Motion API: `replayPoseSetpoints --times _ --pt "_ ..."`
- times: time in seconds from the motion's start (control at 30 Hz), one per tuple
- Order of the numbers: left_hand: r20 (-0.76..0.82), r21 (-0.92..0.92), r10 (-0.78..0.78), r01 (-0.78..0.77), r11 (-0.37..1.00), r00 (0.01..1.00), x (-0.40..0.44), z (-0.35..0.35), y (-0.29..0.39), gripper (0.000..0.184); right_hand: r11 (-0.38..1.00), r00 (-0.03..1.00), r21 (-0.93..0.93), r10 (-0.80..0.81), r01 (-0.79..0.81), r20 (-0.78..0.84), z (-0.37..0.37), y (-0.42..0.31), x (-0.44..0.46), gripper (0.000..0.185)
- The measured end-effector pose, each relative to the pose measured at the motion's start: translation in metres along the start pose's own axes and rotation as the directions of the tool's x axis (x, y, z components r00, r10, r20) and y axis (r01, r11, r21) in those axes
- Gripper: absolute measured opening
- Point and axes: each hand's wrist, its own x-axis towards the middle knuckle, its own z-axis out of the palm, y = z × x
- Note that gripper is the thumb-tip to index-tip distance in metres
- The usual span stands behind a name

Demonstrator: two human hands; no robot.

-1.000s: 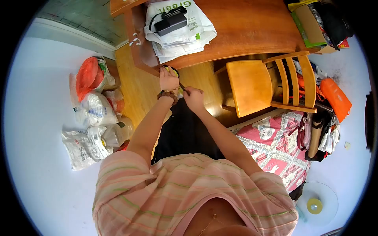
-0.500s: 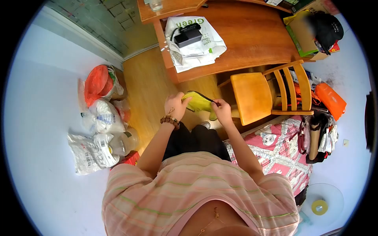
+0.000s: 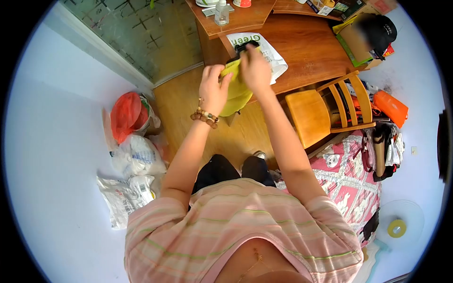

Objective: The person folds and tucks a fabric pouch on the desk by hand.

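Observation:
A soft yellow pouch (image 3: 236, 101) with dark trim hangs over the near edge of the desk. My left hand (image 3: 213, 89) pinches its upper left side between thumb and fingers. My right hand (image 3: 256, 70) is slightly blurred, its fingers closed at the black boxy device (image 3: 245, 45) with a cord, by the pouch's top. Most of that device is hidden behind my hand and the pouch. Beneath it lies a white plastic bag (image 3: 276, 61) with green lettering. I cannot tell whether any of the device is inside the pouch.
Around me are a wooden desk (image 3: 302, 54), a wooden chair (image 3: 309, 115) at right and a bed with a pink patterned cover (image 3: 347, 188). Filled plastic bags (image 3: 137, 155) line the left wall. A clear bottle (image 3: 222, 13) stands on the desk's raised part.
Both hands have moved forward with the yellow pouch, from above the floor to the desk edge. My right hand has left the pouch's right edge and reached the black device. The view has shifted.

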Motion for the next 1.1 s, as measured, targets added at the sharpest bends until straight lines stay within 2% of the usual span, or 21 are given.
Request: replayPoseSetpoints --times 0.07,0.1,0.13,0.17,0.2,0.27,0.3,0.33,0.43,0.57,0.6,0.67,0.73,0.8,0.87,1.0,1.07,1.1 --pt "0.016 0.003 -0.009 0.009 1.000 1.000 -0.012 0.000 -0.016 0.025 0.972 0.978 -0.228 -0.002 0.050 0.206 0.038 0.005 -0.029 0.054" --pt "0.045 0.029 -0.070 0.069 0.997 0.997 -0.020 -0.001 -0.026 0.024 0.972 0.979 -0.233 0.006 0.042 0.201 0.046 0.007 -0.032 0.054" --pt "0.066 0.057 -0.134 0.131 0.990 0.989 -0.026 -0.001 -0.033 0.025 0.907 0.981 -0.391 -0.101 0.160 0.167 0.050 0.010 -0.031 0.058" --pt "0.100 0.009 -0.164 0.164 0.986 0.981 -0.032 -0.001 -0.040 0.028 0.801 0.965 -0.539 -0.212 0.261 0.152 0.054 0.013 -0.028 0.062" --pt "0.111 0.005 -0.168 0.168 0.986 0.980 -0.032 -0.002 -0.043 0.028 0.800 0.967 -0.544 -0.201 0.253 0.155 0.058 0.016 -0.024 0.062" --pt "0.131 -0.042 -0.201 0.208 0.977 0.971 -0.029 0.001 -0.049 0.028 0.812 0.937 -0.471 -0.319 0.346 0.139 0.065 0.021 0.000 0.059" --pt "0.111 -0.063 -0.162 0.169 0.984 0.981 -0.025 0.007 -0.061 0.025 0.801 0.947 -0.506 -0.248 0.320 0.206 0.070 0.017 0.011 0.061" --pt "0.114 -0.068 -0.160 0.169 0.983 0.980 -0.019 0.010 -0.066 0.025 0.799 0.947 -0.511 -0.246 0.318 0.205 0.082 0.016 0.021 0.061" --pt "0.105 -0.022 -0.116 0.119 0.993 0.988 -0.008 0.018 -0.070 0.021 0.671 0.963 -0.691 -0.160 0.269 0.219 0.101 0.010 0.042 0.062" --pt "0.131 -0.026 -0.121 0.126 0.992 0.984 -0.012 0.020 -0.068 0.020 0.746 0.945 -0.581 -0.226 0.325 0.237 0.085 0.011 0.027 0.060" --pt "0.170 -0.034 -0.149 0.156 0.987 0.974 -0.018 0.017 -0.069 0.020 0.745 0.947 -0.586 -0.225 0.318 0.227 0.072 0.010 0.014 0.060" --pt "0.210 -0.041 -0.170 0.183 0.982 0.963 -0.029 0.012 -0.072 0.020 0.667 0.915 -0.628 -0.326 0.401 0.237 0.051 0.006 -0.010 0.058" --pt "0.237 -0.051 -0.251 0.270 0.961 0.939 -0.035 0.008 -0.081 0.020 0.685 0.920 -0.616 -0.327 0.389 0.217 0.051 0.011 -0.014 0.059" --pt "0.239 -0.037 -0.248 0.264 0.964 0.939 -0.034 0.005 -0.089 0.020 0.705 0.923 -0.598 -0.325 0.381 0.205 0.062 0.014 -0.007 0.060" --pt "0.250 -0.042 -0.315 0.335 0.941 0.916 -0.030 0.001 -0.090 0.020 0.729 0.930 -0.581 -0.326 0.362 0.172 0.082 0.012 0.017 0.057" --pt "0.236 -0.022 -0.282 0.295 0.955 0.930 -0.012 0.002 -0.086 0.020 0.699 0.941 -0.631 -0.263 0.338 0.213 0.103 0.003 0.045 0.052" --pt "0.235 -0.024 -0.268 0.281 0.959 0.934 -0.006 0.006 -0.079 0.020 0.704 0.932 -0.610 -0.282 0.364 0.230 0.094 0.012 0.039 0.052" --pt "0.236 -0.029 -0.261 0.275 0.961 0.936 -0.003 0.008 -0.078 0.020 0.764 0.931 -0.532 -0.296 0.366 0.214 0.086 0.013 0.030 0.055"
